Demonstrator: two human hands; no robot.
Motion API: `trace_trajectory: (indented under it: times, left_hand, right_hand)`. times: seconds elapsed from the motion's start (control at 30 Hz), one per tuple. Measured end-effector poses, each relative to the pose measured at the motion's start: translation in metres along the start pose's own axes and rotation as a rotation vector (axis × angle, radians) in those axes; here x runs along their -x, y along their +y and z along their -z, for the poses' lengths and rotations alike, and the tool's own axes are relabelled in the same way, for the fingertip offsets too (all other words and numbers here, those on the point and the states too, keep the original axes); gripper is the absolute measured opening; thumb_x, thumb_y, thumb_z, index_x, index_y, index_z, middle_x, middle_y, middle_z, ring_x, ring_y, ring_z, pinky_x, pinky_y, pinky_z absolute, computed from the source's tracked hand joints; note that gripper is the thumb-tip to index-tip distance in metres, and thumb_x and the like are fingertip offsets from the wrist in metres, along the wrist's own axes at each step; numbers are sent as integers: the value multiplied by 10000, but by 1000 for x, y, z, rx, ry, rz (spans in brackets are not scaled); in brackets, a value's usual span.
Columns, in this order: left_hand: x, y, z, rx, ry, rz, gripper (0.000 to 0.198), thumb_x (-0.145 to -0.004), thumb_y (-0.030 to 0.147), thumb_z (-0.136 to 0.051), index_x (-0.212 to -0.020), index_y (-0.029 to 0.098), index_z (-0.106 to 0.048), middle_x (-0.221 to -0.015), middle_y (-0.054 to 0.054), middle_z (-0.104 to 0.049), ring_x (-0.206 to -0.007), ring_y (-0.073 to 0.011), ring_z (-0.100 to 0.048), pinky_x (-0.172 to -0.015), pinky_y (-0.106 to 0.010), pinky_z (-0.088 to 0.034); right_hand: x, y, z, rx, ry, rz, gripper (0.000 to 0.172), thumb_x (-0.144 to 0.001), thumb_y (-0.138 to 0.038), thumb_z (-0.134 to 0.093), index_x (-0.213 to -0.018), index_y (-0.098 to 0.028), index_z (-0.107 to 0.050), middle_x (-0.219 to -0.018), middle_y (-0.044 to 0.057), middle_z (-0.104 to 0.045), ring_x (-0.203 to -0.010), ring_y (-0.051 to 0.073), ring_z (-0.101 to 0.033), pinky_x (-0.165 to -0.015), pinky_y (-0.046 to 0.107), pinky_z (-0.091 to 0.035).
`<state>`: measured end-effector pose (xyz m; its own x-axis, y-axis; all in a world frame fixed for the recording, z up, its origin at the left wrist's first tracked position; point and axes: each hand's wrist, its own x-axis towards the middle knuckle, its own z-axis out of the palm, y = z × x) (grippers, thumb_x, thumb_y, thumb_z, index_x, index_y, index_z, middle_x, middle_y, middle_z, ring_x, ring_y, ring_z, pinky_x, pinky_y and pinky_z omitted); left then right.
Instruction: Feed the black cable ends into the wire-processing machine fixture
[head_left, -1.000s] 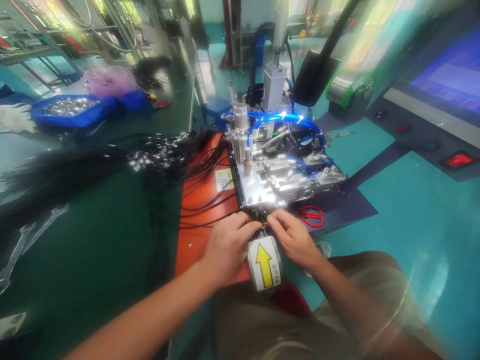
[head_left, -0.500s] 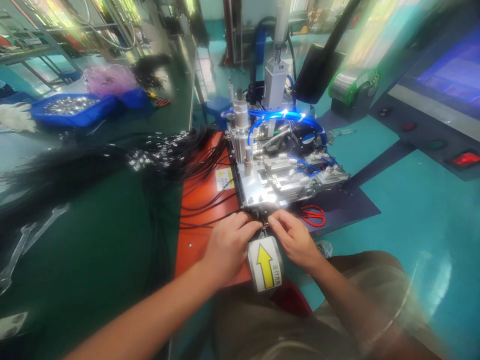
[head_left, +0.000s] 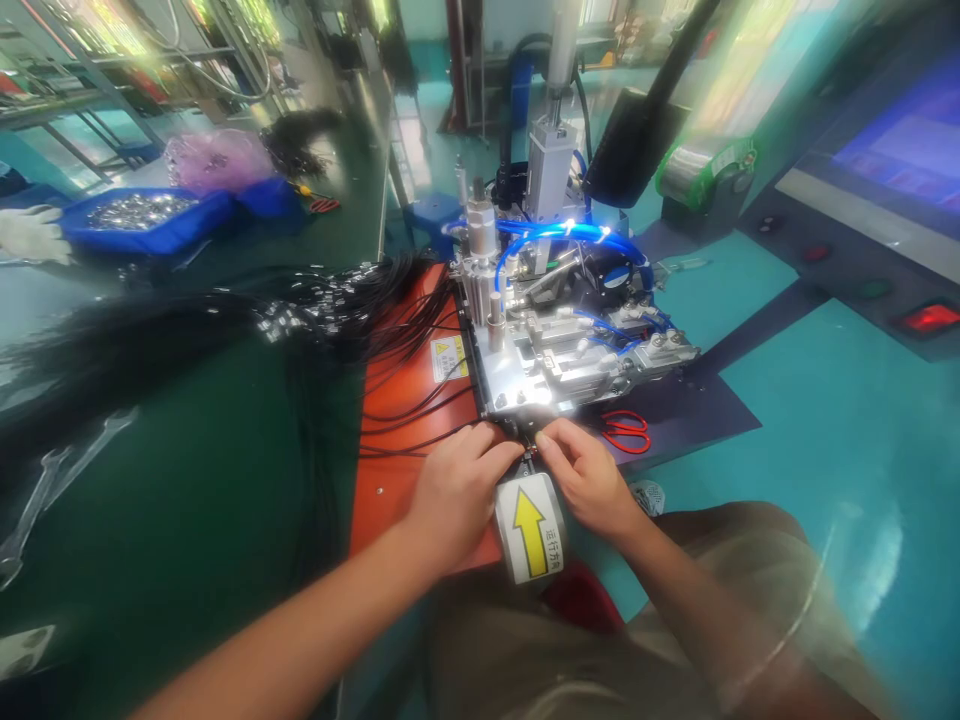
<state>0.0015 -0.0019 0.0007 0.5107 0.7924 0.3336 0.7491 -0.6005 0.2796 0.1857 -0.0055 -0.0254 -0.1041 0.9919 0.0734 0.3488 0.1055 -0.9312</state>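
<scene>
At the front of the metal machine [head_left: 525, 375], my left hand [head_left: 466, 485] is closed, thumb and fingers pinched at a small dark spot above the yellow-arrow plate [head_left: 531, 530]. My right hand [head_left: 585, 475] pinches from the other side, its fingertips close to the left ones. What lies between the fingertips is too small and covered to name. Several black cables [head_left: 412, 440] run over the orange base [head_left: 386, 530] toward my left hand. Red-handled scissors [head_left: 627, 432] lie just beyond my right hand.
A thick bundle of black cables with metal ends [head_left: 315, 305] spreads over the green table [head_left: 202, 480] at left. Two wrenches [head_left: 52, 490] lie there. Farther back stands a blue tray [head_left: 202, 225] of small metal parts. A control panel [head_left: 847, 265] is on the right.
</scene>
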Motion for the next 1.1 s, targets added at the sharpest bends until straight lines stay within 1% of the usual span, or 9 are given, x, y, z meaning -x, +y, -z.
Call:
trace_trajectory:
  times: [0.23,0.47,0.57,0.67,0.77,0.83,1.0,1.03,1.1]
  left_hand:
    - [-1,1,2,-42,-6,9,243,-889,89,-524,-976,211,-715,-819,-42,-575,-736,-179,-524,-650,-283,-436]
    - [-2,2,3,-31,-13,11,235,-914,116,-509,-972,212,-716,-840,-48,-581,-760,-191,-544,-662,-294,-452]
    - [-2,1,1,-15,-19,11,227,-911,119,-519,-989,206,-714,-870,-57,-586,-785,-196,-560,-676,-297,-464]
    - [-1,0,0,-12,-25,19,229,-907,118,-522,-996,204,-716,-885,-64,-587,-793,-198,-570,-668,-294,-466]
    - [-1,0,0,-11,-22,16,224,-907,125,-527,-997,209,-715,-897,-64,-582,-801,-197,-572,-676,-293,-470]
    - [-1,0,0,-14,-21,12,224,-911,135,-525,-996,218,-715,-888,-59,-573,-793,-193,-566,-673,-290,-469]
    - [-1,0,0,-13,-20,24,222,-922,155,-517,-992,222,-717,-887,-59,-568,-788,-189,-566,-660,-283,-462]
    - [-1,0,0,-13,-20,22,220,-923,155,-518,-991,221,-716,-886,-59,-568,-790,-190,-566,-663,-285,-462]
    - [-1,0,-1,-16,-21,17,220,-922,151,-517,-989,219,-716,-884,-60,-567,-791,-193,-566,-668,-290,-463]
  right_hand:
    - [1,-2,-1,30,16,0,243,-975,-312,-458,-760,-206,-501,-728,-18,-506,-697,148,-485,-658,264,-390]
    - [0,-3,-3,32,21,-28,255,-966,-336,-458,-746,-210,-492,-716,-18,-508,-688,152,-488,-652,263,-390]
    - [0,-1,-3,6,20,-83,268,-950,-374,-477,-741,-208,-507,-700,-20,-515,-671,151,-489,-626,256,-390]
    - [4,1,-2,-26,12,-176,321,-945,-432,-475,-744,-199,-564,-682,-16,-539,-656,153,-496,-594,251,-381]
    - [12,2,0,-75,8,-266,391,-945,-500,-457,-791,-187,-636,-628,-15,-526,-588,146,-465,-530,250,-347]
    - [17,2,1,-129,9,-298,413,-929,-523,-474,-839,-175,-676,-623,-6,-542,-566,145,-462,-502,250,-338]
    - [22,-4,-1,-292,21,-339,382,-852,-514,-587,-854,-155,-716,-724,40,-634,-634,164,-522,-525,253,-378]
    - [22,-5,-2,-325,21,-356,365,-834,-503,-612,-845,-153,-716,-733,43,-637,-640,164,-520,-529,253,-378]
    - [22,-9,-3,-392,19,-402,339,-806,-483,-647,-813,-150,-708,-680,27,-606,-594,144,-477,-504,246,-340]
